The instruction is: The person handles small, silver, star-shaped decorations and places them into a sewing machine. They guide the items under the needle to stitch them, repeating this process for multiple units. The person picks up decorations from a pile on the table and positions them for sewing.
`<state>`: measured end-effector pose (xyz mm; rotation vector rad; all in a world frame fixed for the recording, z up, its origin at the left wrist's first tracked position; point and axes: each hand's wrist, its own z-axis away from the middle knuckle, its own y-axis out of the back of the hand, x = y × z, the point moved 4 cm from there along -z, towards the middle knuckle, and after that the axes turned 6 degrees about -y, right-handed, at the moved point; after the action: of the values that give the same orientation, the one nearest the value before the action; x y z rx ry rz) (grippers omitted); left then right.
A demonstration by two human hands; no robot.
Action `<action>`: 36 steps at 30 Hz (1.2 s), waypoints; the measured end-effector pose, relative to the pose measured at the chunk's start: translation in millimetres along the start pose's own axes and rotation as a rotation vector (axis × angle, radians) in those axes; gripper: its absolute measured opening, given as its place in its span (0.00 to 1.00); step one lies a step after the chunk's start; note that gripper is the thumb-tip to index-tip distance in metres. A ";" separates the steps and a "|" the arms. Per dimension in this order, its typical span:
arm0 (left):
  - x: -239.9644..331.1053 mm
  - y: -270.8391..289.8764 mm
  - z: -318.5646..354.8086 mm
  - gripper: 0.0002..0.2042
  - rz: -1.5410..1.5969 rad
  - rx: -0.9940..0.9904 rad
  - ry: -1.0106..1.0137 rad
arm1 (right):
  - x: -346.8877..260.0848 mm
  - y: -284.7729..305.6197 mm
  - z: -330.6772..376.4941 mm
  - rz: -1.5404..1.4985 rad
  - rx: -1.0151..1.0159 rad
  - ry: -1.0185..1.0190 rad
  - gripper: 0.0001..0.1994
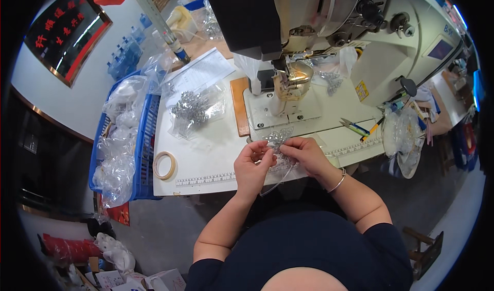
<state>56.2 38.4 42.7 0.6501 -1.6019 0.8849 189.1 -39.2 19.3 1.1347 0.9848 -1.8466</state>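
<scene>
Just in front of the sewing machine's needle area, both my hands are at a small silver-grey, see-through appliqué with a glittery pattern. My right hand pinches its right side between thumb and fingers. My left hand has its fingers curled in at the left edge, the fingertips against the piece. A thin pale strip hangs below the hands over the table edge. Behind the needle area lies a similar butterfly-shaped silver piece. Part of the held appliqué is hidden by my fingers.
Left on the white table are a clear bag of silver pieces, paper sheets and a tape roll. A blue basket adjoins it. Snips, a yellow pen and filled plastic bags are right.
</scene>
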 end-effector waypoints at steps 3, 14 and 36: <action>-4.0 1.5 -3.6 0.11 -0.029 0.005 0.011 | -11.4 0.9 3.5 0.185 -0.032 0.043 0.09; -5.6 0.0 -6.2 0.11 -0.065 -0.004 -0.007 | -13.9 3.8 5.1 0.286 -0.032 0.079 0.09; -8.6 1.3 -5.6 0.11 -0.150 -0.039 -0.047 | -6.9 6.2 8.1 0.240 -0.061 0.053 0.09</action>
<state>60.2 43.4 34.5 0.7580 -1.5859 0.7312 194.0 -47.7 26.7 1.2144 0.8859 -1.5932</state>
